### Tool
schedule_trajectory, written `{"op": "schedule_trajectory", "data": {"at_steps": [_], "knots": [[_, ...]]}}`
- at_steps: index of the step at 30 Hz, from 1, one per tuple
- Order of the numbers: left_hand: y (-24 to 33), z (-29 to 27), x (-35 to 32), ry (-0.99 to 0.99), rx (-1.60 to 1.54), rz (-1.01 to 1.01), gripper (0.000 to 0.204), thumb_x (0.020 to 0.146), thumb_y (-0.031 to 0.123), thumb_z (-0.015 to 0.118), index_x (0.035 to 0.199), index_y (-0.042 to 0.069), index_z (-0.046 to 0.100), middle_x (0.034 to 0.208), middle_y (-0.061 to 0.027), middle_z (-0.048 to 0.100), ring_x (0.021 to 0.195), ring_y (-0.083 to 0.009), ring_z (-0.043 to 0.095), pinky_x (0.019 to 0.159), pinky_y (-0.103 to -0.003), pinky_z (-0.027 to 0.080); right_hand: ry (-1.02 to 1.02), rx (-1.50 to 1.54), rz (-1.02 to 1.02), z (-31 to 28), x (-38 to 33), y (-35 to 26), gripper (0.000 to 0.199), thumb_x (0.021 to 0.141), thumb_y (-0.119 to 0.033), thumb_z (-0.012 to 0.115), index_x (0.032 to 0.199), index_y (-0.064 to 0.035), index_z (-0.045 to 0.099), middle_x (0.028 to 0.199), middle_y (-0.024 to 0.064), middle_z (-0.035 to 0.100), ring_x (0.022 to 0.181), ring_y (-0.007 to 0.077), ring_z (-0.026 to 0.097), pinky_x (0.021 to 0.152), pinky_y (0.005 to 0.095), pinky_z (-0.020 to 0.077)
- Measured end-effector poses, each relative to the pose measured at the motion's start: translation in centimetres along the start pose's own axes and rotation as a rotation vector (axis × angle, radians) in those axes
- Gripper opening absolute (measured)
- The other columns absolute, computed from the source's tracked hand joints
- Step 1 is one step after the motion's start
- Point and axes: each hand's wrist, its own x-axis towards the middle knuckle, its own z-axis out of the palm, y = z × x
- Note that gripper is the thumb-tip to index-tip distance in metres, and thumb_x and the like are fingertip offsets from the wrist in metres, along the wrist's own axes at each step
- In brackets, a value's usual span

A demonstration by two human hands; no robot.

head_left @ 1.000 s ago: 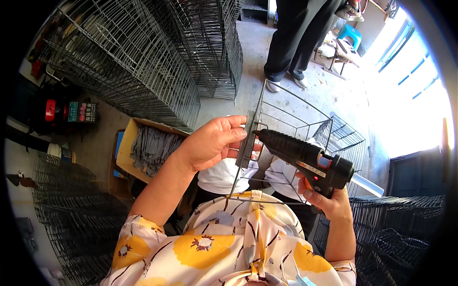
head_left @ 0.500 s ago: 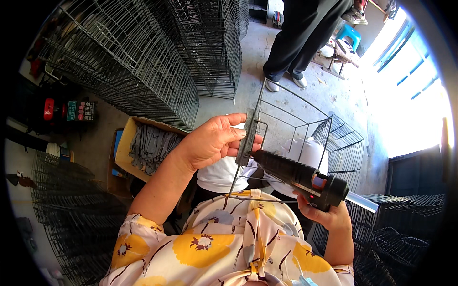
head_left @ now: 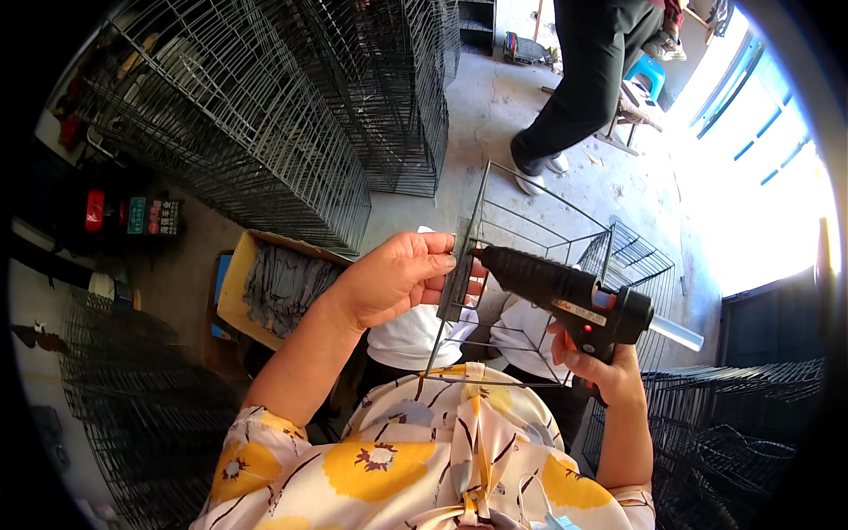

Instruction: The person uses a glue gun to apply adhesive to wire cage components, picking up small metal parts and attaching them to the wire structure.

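Observation:
My left hand [head_left: 408, 276] is closed on a dark grey strip [head_left: 456, 287] with thumb and fingers. The strip lies along one side wire of a black wire cage [head_left: 549, 244], which stands in front of my lap. My right hand [head_left: 605, 367] grips a black hot glue gun [head_left: 565, 296] by its handle. A red light glows on the gun, and a translucent glue stick [head_left: 677, 333] juts out of its back. The nozzle points left and meets the strip's edge, close to my left fingers; whether glue comes out cannot be seen.
Tall stacks of wire cages [head_left: 238, 132] rise at the far left. A cardboard box [head_left: 234, 291] of grey strips sits left of my arm. More wire racks [head_left: 733, 442] stand at the right. Ahead, another person's legs [head_left: 583, 79] are beside a blue stool [head_left: 649, 75].
The glue gun's nozzle has shifted toward the far end of the strip, and my right hand has turned slightly. The other person's legs have moved to the right.

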Motion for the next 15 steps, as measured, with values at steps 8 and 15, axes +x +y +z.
{"op": "schedule_trajectory", "data": {"at_steps": [8, 15], "knots": [[0.2, 0.3, -0.3, 0.008, -0.017, -0.001, 0.036, 0.099, 0.011, 0.051, 0.129, -0.007, 0.052, 0.119, -0.0172, 0.064, 0.108, -0.0272, 0.066, 0.094, -0.038, 0.055, 0.024, -0.01, 0.006, -0.1, -0.1, 0.2, 0.056, 0.071, -0.005, 0.075, 0.123, 0.0028, 0.056, 0.102, 0.0159, 0.067, 0.075, 0.0217, 0.063, 0.066, 0.0356, 0.0517], [-0.1, 0.1, 0.0, 0.003, -0.021, 0.011, 0.036, 0.099, 0.012, 0.051, 0.13, -0.007, 0.051, 0.12, -0.0161, 0.063, 0.11, -0.027, 0.066, 0.093, -0.037, 0.055, 0.012, 0.034, -0.022, 0.2, 0.1, -0.5, 0.041, 0.077, -0.003, 0.074, 0.116, 0.0018, 0.062, 0.094, 0.0092, 0.066, 0.078, 0.0143, 0.062, 0.062, 0.0259, 0.0488]]}}
